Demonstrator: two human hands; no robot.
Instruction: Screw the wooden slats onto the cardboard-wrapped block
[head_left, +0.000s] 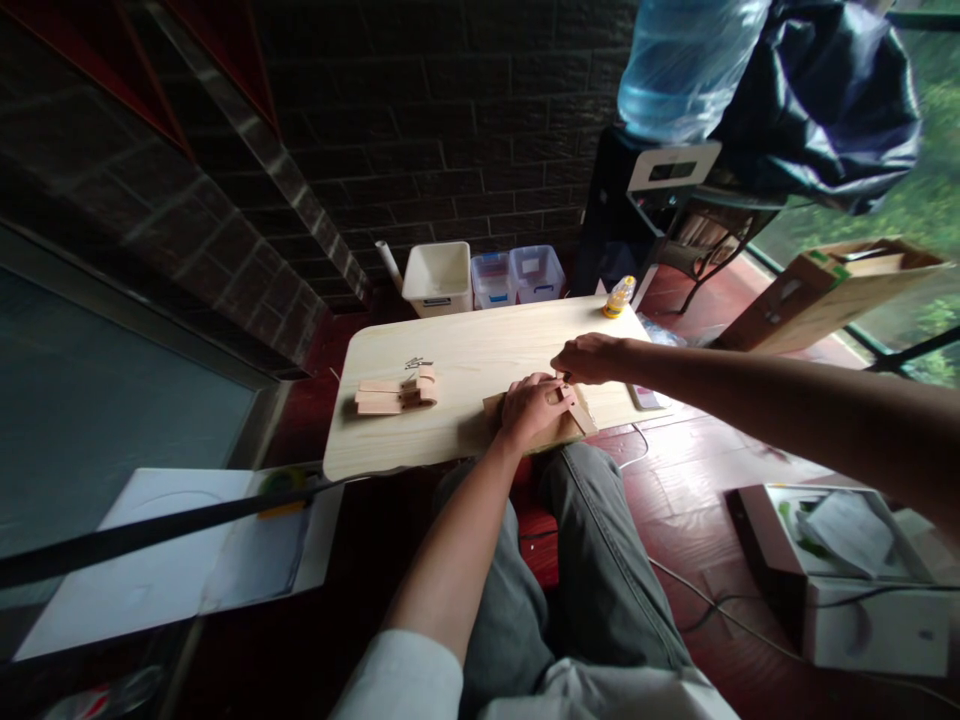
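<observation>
- The left hand lies open, palm down, across a wooden board at the near edge of a pale bench, its fingertips by a narrow wooden strip.
- The right hand is closed, fingers curled at the strip's far end; whatever it may grip is too small to tell.
- The strip slants over the board's right part, its near end pointing right.
- To the left, well apart, a wooden assembly rests on the bench.
- Small dark pieces lie just beyond it.
- At the far right stands 1 clear container with a yellow base.
</observation>
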